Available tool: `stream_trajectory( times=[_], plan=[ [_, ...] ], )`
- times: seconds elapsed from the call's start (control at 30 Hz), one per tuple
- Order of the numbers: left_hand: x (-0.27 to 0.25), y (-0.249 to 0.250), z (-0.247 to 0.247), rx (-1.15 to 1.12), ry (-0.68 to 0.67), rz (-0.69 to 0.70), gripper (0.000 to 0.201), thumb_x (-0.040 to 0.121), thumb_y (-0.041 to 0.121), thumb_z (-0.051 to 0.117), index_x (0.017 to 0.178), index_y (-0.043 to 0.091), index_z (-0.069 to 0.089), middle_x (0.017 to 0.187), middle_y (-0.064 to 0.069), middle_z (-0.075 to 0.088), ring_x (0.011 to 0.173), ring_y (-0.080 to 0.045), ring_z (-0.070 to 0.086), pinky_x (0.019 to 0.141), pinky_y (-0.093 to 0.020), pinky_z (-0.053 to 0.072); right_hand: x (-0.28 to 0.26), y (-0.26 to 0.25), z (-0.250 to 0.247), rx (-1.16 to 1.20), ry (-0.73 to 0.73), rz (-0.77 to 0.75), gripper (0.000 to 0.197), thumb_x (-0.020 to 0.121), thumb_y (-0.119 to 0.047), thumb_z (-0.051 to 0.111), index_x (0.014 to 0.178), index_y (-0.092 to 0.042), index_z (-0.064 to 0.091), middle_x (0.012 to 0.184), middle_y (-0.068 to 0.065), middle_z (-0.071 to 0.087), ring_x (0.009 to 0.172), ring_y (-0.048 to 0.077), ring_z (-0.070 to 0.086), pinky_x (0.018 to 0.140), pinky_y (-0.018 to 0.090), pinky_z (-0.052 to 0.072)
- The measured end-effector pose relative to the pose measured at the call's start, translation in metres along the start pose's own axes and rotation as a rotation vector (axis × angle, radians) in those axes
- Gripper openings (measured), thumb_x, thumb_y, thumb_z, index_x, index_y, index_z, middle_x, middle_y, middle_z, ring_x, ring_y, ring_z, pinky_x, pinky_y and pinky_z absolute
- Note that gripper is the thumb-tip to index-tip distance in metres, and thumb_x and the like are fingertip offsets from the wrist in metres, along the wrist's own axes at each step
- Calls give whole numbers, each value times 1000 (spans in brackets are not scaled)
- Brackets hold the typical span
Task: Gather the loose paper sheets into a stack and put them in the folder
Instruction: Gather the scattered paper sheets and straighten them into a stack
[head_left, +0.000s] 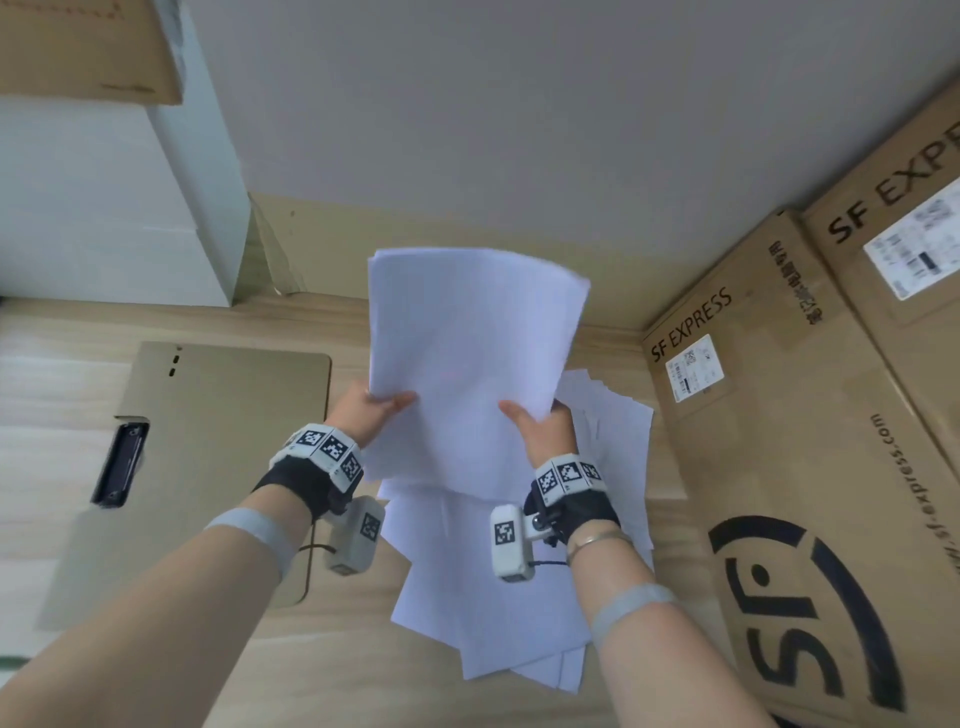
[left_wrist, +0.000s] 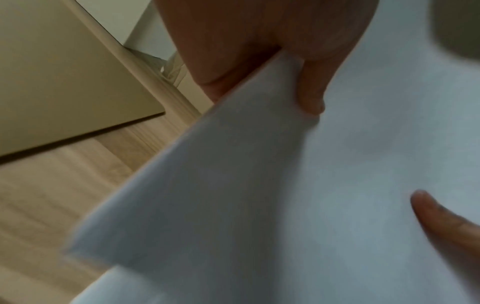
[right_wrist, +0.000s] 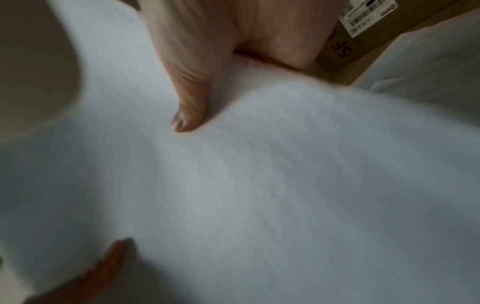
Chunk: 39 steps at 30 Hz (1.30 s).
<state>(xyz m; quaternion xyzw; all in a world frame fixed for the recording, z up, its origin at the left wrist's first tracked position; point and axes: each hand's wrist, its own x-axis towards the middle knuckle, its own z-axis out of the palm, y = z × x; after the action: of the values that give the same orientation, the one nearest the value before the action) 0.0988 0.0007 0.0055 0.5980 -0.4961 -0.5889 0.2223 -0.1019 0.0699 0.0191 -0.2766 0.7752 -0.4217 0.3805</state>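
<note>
A partial stack is held raised above the worktop, pinched by left hand and right hand; gathering is judged unfinished, remaining loose sheets being required before the open folder is loaded.

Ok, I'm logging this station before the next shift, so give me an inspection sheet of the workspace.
Surface: wooden desk, pale grain.
Job's things: held stack raised off the desk; loose sheets still fanned beneath; open folder flat at left, nothing filed in it.
Clutter: nothing seen.
Grippers: left hand and right hand each pinch the stack's lower edge.
Cables: thin black lead at the left wrist camera.
Surroundings: SF Express cartons right, white box left, grey wall behind.
</note>
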Motion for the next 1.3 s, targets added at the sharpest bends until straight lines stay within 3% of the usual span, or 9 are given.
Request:
stream_trajectory(
  times=[0.13, 0.23, 0.4, 0.5, 0.6, 0.8, 1.0, 1.17, 1.3],
  plan=[
    [1, -1, 8, 95, 7, -114, 36, 88, 16, 60, 116, -6, 60, 97, -16, 59, 89, -25, 56, 76, -27, 38, 3, 11, -2, -77, -75, -32, 24, 83, -12, 67, 105, -2, 65, 95, 5, 64, 88, 16, 59, 76, 21, 44],
    [0, -21, 7, 176, 44, -217, 43, 88, 17, 59, 122, -9, 54, 118, -25, 61, 109, -36, 58, 79, -28, 37, 7, 49, -14, -182, -18, 87, 18, 86, -13, 63, 102, -4, 63, 104, 12, 68, 77, 19, 60, 72, 21, 50],
    [-1, -49, -4, 192, 59, -348, 44, 87, 16, 60, 122, -11, 53, 122, -28, 60, 111, -38, 58, 81, -30, 39, 6, 95, -43, -595, 67, 317, 63, 74, -30, 74, 129, -19, 47, 137, 9, 44, 123, 30, 45, 101, 34, 39],
    [-2, -56, -7, 179, 52, -369, 44, 87, 15, 61, 121, -10, 54, 119, -27, 61, 100, -35, 59, 81, -31, 41, 1, 100, -46, -704, 58, 393, 90, 65, -37, 80, 140, -29, 30, 142, 7, 30, 131, 32, 32, 108, 43, 34],
    [-3, -59, -7, 155, 51, -382, 44, 85, 15, 62, 121, -9, 55, 118, -27, 62, 97, -34, 60, 85, -33, 44, 1, 105, -46, -674, 33, 432, 102, 62, -34, 83, 143, -30, 21, 142, 11, 33, 129, 34, 40, 107, 47, 36],
    [-5, -64, -5, 111, 31, -376, 40, 85, 13, 63, 118, -10, 58, 100, -18, 61, 91, -28, 56, 91, -37, 45, 10, 96, -60, -699, 29, 402, 56, 80, -29, 70, 127, -4, 52, 131, 14, 56, 120, 32, 54, 97, 35, 45],
    [-10, -69, -5, 97, 28, -373, 36, 86, 11, 62, 115, -10, 59, 96, -17, 58, 88, -27, 55, 86, -36, 44, 13, 96, -63, -822, 24, 460, 50, 80, -38, 69, 117, -6, 58, 133, 10, 35, 124, 35, 35, 104, 43, 36],
    [-14, -75, -6, 93, 28, -390, 37, 85, 12, 63, 115, -9, 58, 84, -13, 60, 88, -29, 54, 87, -37, 43, 11, 97, -61, -857, 66, 451, 46, 77, -37, 69, 117, -16, 59, 130, 7, 42, 125, 32, 33, 102, 47, 28],
    [-15, -78, -6, 94, 45, -395, 38, 86, 12, 63, 117, -9, 57, 79, -11, 58, 89, -28, 53, 87, -36, 43, 7, 98, -63, -742, 181, 331, 39, 85, -18, 61, 122, -16, 49, 122, 11, 57, 107, 29, 52, 91, 39, 42]
  ],
)
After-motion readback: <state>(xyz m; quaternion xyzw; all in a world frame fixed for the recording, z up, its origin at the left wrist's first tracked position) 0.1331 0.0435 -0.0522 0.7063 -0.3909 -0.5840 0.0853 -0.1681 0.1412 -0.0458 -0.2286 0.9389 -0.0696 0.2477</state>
